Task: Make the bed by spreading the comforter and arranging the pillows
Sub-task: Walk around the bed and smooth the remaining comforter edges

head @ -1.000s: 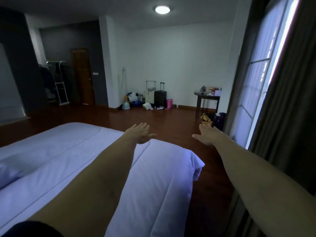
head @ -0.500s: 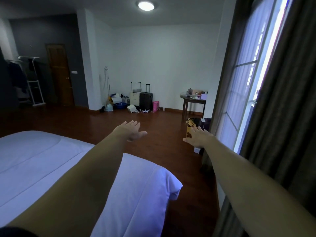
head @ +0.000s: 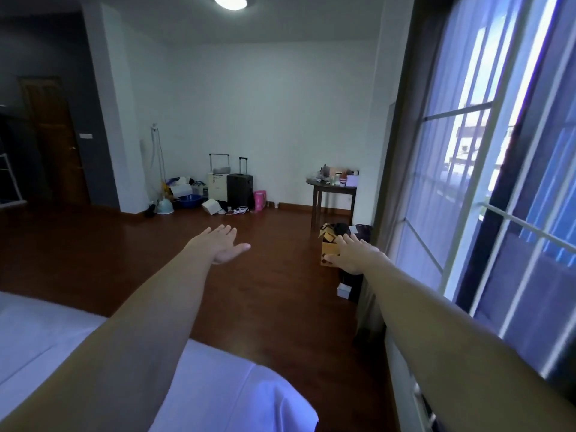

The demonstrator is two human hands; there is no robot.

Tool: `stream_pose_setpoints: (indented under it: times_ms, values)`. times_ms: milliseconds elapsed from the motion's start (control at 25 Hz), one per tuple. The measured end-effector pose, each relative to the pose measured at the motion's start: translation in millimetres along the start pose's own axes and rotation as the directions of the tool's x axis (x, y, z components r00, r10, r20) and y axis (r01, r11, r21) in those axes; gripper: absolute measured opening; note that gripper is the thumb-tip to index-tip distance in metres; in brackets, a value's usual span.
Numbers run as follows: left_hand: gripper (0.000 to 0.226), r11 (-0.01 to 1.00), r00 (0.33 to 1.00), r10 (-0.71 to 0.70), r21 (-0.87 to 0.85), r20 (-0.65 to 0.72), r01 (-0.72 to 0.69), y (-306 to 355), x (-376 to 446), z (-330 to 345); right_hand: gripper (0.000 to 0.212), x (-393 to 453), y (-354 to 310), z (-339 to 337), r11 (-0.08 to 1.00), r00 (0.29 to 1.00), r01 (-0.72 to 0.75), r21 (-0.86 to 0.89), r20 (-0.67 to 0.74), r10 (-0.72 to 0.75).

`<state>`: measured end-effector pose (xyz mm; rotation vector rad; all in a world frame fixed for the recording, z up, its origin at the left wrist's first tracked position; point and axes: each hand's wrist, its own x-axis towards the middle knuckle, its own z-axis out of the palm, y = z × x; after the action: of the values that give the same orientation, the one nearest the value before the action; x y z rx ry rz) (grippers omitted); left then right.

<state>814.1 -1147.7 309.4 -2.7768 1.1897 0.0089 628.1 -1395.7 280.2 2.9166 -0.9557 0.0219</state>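
Both arms reach straight forward over the wooden floor (head: 174,251), the left hand (head: 222,244) flat with fingers straight and thumb out, the right hand (head: 353,253) likewise spread, and neither holds or touches anything. Below and behind the left forearm lies the white comforter (head: 224,391), its corner hanging at the bed's edge. Just beyond the right hand sits a cardboard box (head: 327,244), with a small dark table (head: 332,190) farther off and the window (head: 486,169) alongside the right arm.
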Motion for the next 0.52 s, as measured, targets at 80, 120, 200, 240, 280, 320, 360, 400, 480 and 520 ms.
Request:
stream_pose_setpoints:
  times_ms: [80,120,200,240,280,320,360,400,480,520]
  values:
    - [0.076,1.000,0.999,0.018,-0.002,0.041,-0.018,7.5,47.3,-1.6,0.081,43.6,15.4,4.8,1.000,0.999,-0.004,0.014,0.034,0.003]
    - [0.076,1.000,0.998,0.024,-0.003,0.059,-0.024,11.5,70.6,0.3,0.082,63.9,22.5,10.0,1.000,0.998,-0.015,0.017,0.055,0.014]
    - [0.076,1.000,0.999,0.024,0.005,0.048,-0.024,16.6,123.0,0.6,0.084,112.4,38.5,19.0,1.000,0.998,-0.028,0.000,0.061,0.028]
    - [0.076,1.000,0.999,0.016,0.008,0.044,-0.017,19.3,147.7,-0.9,0.084,137.1,46.5,20.6,1.000,0.998,-0.025,-0.005,0.060,0.025]
    - [0.076,1.000,0.999,0.005,0.006,0.047,-0.005,23.4,171.1,-3.0,0.084,160.9,53.6,21.4,1.000,0.998,-0.015,0.001,0.056,0.015]
    - [0.076,1.000,0.999,-0.003,-0.006,0.053,0.003,28.2,195.1,-3.0,0.083,186.9,60.8,23.7,1.000,0.999,-0.002,0.004,0.051,0.001]
    - [0.076,1.000,0.999,-0.013,-0.009,0.046,0.014,32.2,220.5,-0.8,0.083,213.7,68.6,27.7,1.000,0.999,0.012,0.001,0.044,-0.012]
    - [0.076,1.000,0.999,-0.029,-0.009,0.041,0.029,37.0,249.1,1.2,0.082,246.0,77.8,32.2,0.999,0.999,0.034,-0.006,0.034,-0.034]
    - [0.076,0.997,0.996,-0.069,-0.027,0.056,0.070,42.1,296.0,1.3,0.083,303.3,90.3,37.7,0.997,0.996,0.074,0.000,0.048,-0.073]
    - [0.076,0.994,0.993,-0.094,-0.040,0.077,0.097,44.0,317.4,1.3,0.083,330.9,94.8,39.6,0.995,0.993,0.101,-0.003,0.066,-0.100]
